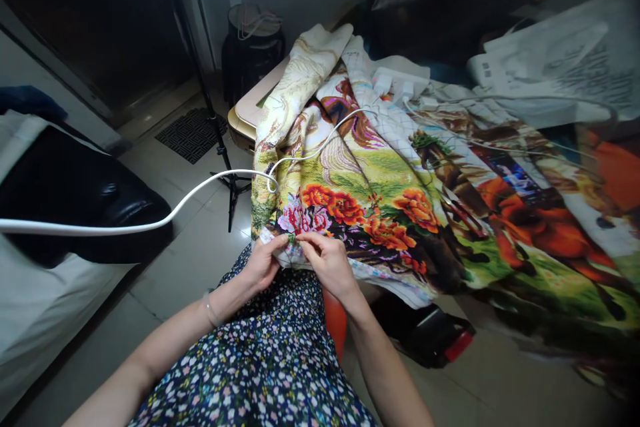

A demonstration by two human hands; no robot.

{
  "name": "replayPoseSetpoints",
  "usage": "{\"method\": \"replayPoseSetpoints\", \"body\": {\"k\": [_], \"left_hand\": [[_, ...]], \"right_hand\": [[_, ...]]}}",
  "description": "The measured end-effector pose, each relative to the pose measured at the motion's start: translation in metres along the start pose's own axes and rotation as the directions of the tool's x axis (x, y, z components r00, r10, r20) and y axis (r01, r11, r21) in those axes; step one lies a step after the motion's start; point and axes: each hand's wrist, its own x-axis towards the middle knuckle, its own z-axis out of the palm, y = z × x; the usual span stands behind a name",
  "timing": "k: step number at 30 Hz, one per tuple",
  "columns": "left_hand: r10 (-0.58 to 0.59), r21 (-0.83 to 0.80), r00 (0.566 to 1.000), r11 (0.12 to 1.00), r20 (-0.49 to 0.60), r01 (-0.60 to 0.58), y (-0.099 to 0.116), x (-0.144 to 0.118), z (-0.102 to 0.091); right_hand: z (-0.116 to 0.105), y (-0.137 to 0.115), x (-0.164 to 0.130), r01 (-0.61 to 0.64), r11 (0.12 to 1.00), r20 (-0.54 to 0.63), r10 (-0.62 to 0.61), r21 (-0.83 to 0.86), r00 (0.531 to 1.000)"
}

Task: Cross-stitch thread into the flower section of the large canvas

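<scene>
A large cross-stitch cloth (345, 177) with orange flowers and brown horses drapes over the table and down to my lap. At its near edge, my left hand (264, 264) is closed, thumb and fingers pinching the fabric beside a small patch of green. My right hand (327, 262) is closed in a pinch just to the right, its fingertips close to the left ones at the cloth. Whatever lies between the right fingertips is too small to make out. Part of the cloth is rolled up (300, 74) toward the far left.
A white cable (200, 184) crosses from the left over the cloth toward a power strip (397, 84). Behind are a black bag (425, 0) and a white plastic bag (555, 60). A tripod stand (213, 117) and black stools (250, 54) stand beyond the table corner (240, 124).
</scene>
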Motion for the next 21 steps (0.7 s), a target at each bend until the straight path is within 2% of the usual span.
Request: {"method": "replayPoseSetpoints", "body": {"k": [10, 17, 21], "left_hand": [[0.001, 0.008, 1.0, 1.0, -0.003, -0.001, 0.0005, -0.0005, 0.0015], [0.028, 0.019, 0.999, 0.999, -0.024, -0.027, -0.0006, -0.0006, 0.0027], [0.015, 0.014, 1.0, 1.0, -0.024, -0.015, 0.0003, -0.0012, 0.0032]], "right_hand": [[0.0007, -0.0032, 0.0021, 0.017, 0.995, -0.007, -0.018, -0.099, 1.0], [0.0032, -0.0081, 0.0038, 0.048, 0.953, 0.018, -0.044, -0.298, 0.999], [0.0044, -0.0077, 0.0041, 0.049, 0.947, 0.029, -0.042, -0.317, 0.999]]}}
